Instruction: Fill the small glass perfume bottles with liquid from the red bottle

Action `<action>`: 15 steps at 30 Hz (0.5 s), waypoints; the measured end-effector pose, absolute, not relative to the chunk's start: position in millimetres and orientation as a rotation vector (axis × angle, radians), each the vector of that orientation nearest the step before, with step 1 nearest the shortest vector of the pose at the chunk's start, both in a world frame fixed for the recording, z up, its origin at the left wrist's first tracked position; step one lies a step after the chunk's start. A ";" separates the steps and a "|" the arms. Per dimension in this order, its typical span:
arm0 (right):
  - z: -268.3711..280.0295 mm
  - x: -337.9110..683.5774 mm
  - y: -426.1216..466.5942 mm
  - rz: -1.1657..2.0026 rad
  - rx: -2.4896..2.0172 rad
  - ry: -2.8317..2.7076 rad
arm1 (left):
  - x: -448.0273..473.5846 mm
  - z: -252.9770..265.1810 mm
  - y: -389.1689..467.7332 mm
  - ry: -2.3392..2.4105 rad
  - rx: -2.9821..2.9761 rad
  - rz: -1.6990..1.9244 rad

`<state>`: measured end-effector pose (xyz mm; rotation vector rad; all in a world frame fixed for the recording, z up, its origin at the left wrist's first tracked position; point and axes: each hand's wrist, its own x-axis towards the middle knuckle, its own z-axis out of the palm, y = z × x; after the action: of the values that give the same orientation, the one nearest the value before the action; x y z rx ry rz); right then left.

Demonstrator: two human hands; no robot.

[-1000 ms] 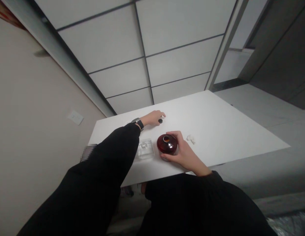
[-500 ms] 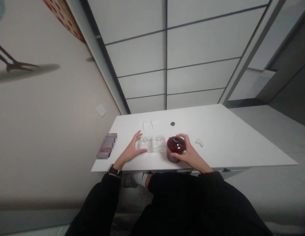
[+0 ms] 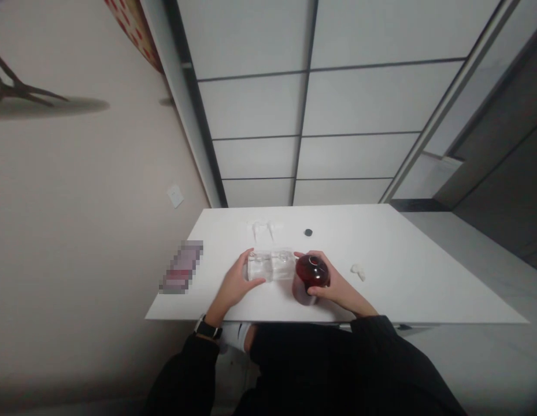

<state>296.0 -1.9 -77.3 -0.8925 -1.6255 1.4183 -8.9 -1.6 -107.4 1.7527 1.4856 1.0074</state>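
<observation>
My right hand (image 3: pixel 331 285) is wrapped round a dark red, rounded bottle (image 3: pixel 303 289) with an uncapped mouth, standing upright near the table's front edge. To its left, a pair of joined or adjoining clear containers (image 3: pixel 282 266) sits on the table. Thumb and fingers of my left hand (image 3: pixel 236 283) clasp the left end of these containers, front and back. Further back lies a small round dark cap (image 3: pixel 308 232). Behind the containers rests a clear piece (image 3: pixel 263 231), its exact kind hard to make out.
The white table (image 3: pixel 407 277) stands against panelled sliding doors (image 3: pixel 255 156), with a wall on the left. On its left side is a blurred-out flat item (image 3: pixel 184 268). A small crumpled white scrap (image 3: pixel 358 271) lies right of the bottle.
My left hand has closed in on the clear containers' left end. My right hand still holds the bottle, now tight beside the containers. The camera view has tilted a little.
</observation>
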 end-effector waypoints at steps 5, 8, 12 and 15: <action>-76.8 293.2 -4.1 1.418 -0.882 -1.681 | -9.5 -110.6 -0.2 1.463 1.726 1.041; -72.1 291.9 -5.3 1.429 -0.890 -1.702 | -10.2 -110.2 -0.2 1.474 1.734 1.059; -67.2 291.6 -5.4 1.446 -0.873 -1.727 | -10.6 -110.3 0.0 1.476 1.727 1.044; -67.9 293.0 -5.7 1.451 -0.865 -1.718 | -10.7 -112.0 0.9 1.478 1.715 1.038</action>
<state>293.0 -5.7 -67.9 -0.8649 -1.7182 1.4505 -10.7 0.9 -112.0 1.7151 1.4776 1.0375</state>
